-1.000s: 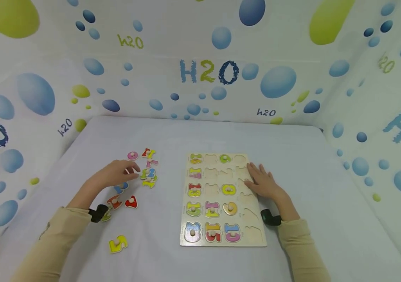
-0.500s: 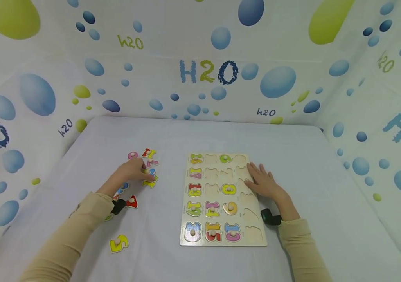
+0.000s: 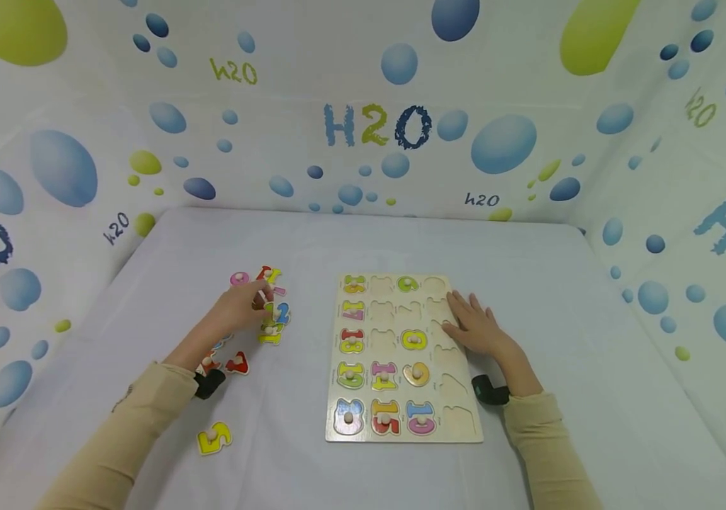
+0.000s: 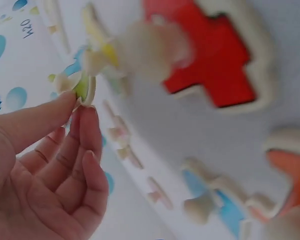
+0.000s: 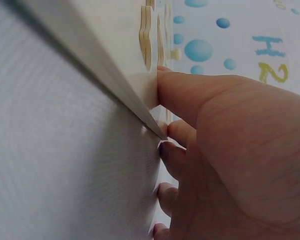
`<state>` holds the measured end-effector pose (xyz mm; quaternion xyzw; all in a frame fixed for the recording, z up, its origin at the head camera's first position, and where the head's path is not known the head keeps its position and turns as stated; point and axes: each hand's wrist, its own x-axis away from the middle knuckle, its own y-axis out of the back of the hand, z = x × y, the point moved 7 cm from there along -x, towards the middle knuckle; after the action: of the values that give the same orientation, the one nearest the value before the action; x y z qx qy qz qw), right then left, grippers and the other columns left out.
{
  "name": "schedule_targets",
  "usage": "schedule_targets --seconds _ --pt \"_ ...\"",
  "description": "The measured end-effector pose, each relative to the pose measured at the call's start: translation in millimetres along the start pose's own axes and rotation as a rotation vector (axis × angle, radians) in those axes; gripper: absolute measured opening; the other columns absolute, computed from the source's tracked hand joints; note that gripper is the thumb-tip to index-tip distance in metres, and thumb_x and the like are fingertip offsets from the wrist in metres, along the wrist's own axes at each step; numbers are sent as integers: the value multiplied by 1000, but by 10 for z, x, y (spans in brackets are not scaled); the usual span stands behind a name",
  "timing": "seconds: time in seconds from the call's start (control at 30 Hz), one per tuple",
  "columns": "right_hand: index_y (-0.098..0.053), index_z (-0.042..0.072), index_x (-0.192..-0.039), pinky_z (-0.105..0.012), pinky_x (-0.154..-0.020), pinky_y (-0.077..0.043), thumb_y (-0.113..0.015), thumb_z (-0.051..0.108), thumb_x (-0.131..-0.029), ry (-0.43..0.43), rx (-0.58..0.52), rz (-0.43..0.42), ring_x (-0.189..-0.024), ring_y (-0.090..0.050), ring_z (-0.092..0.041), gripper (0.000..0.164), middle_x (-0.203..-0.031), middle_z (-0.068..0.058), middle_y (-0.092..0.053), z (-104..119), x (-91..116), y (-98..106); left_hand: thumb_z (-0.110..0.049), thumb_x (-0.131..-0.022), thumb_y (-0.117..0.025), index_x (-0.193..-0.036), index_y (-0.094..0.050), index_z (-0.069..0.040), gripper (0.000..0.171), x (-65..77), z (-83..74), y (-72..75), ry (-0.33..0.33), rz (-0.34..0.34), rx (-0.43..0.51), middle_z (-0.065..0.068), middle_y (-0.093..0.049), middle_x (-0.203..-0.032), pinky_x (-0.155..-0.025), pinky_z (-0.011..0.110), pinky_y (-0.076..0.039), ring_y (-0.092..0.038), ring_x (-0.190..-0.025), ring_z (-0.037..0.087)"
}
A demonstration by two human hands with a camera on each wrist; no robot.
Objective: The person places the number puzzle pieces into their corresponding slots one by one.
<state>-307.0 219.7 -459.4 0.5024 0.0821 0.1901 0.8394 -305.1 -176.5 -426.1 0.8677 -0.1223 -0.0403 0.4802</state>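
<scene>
My left hand (image 3: 238,310) pinches a number 12 puzzle piece (image 3: 282,312), with a green 1 and a blue 2, between thumb and fingertips. In the left wrist view the piece (image 4: 83,88) is tipped up on edge, its wooden knob beside the thumb. Overlapping its lower side in the head view is a green and yellow number piece (image 3: 270,333). The wooden number board (image 3: 401,438) lies to the right, partly filled with knobbed numbers. My right hand (image 3: 476,327) rests with fingers spread on its right edge; in the right wrist view the thumb (image 5: 182,92) touches the board's face.
Left of the board lie several loose pieces: a yellow 5 (image 3: 214,439) near the front, a red 4 (image 3: 237,363), a pink 0 (image 3: 239,278) and a red and yellow piece (image 3: 267,273) at the back. Patterned curtains (image 3: 241,142) enclose the white table (image 3: 592,319).
My left hand has reached right into the loose pieces, taken hold of the number 12 piece and shifted it slightly right. The right hand stays on the board.
</scene>
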Motion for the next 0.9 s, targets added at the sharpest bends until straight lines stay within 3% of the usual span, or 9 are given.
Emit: schedule_targets --seconds 0.13,0.27,0.4,0.57,0.7,0.9 --pt "-16 -5 -146 -64 -100 1 -49 29 -97 -7 5 -1 -134 1 -47 68 -150 -24 -13 -30 7 20 -1 -84 -65 -98 -56 -4 16 -23 -216 114 -92 -61 16 9 -60 -86 -61 34 -46 -56 -76 24" --pt "-17 -6 -145 -64 -100 1 -50 29 -97 -10 -3 -5 -134 1 -47 68 -149 -24 -13 -50 16 38 2 -87 -61 -99 -58 -4 14 -112 -573 126 -207 -69 61 8 -60 -85 -61 33 -47 -58 -75 23" --pt "-16 -6 -145 -64 -100 2 -49 29 -97 -4 -5 -3 -134 2 -47 68 -149 -25 -13 -58 18 42 2 -88 -60 -100 -62 -4 14 -237 -1025 -55 -353 11 101 5 -60 -85 -66 31 -48 -57 -76 20" --pt "-16 -5 -146 -64 -100 2 -50 27 -97 -9 2 -7 -134 2 -47 67 -150 -24 -13 -60 15 41 2 -88 -60 -102 -66 -3 16 -465 -1468 -382 -459 109 89 3 -62 -86 -70 29 -48 -56 -77 18" --pt "-17 -6 -145 -64 -100 1 -49 26 -97 -5 6 -9 -134 1 -47 66 -149 -24 -13 -47 3 30 0 -89 -61 -100 -68 -5 14 -719 -1623 -612 -505 113 39 0 -63 -85 -71 27 -46 -54 -75 15" --pt "-17 -6 -145 -64 -100 1 -49 27 -98 3 9 1 -134 1 -47 66 -149 -24 -14 -22 -14 4 -6 -90 -61 -102 -69 -8 14 -942 -1630 -839 -486 181 1 -3 -62 -86 -70 25 -44 -51 -75 13"
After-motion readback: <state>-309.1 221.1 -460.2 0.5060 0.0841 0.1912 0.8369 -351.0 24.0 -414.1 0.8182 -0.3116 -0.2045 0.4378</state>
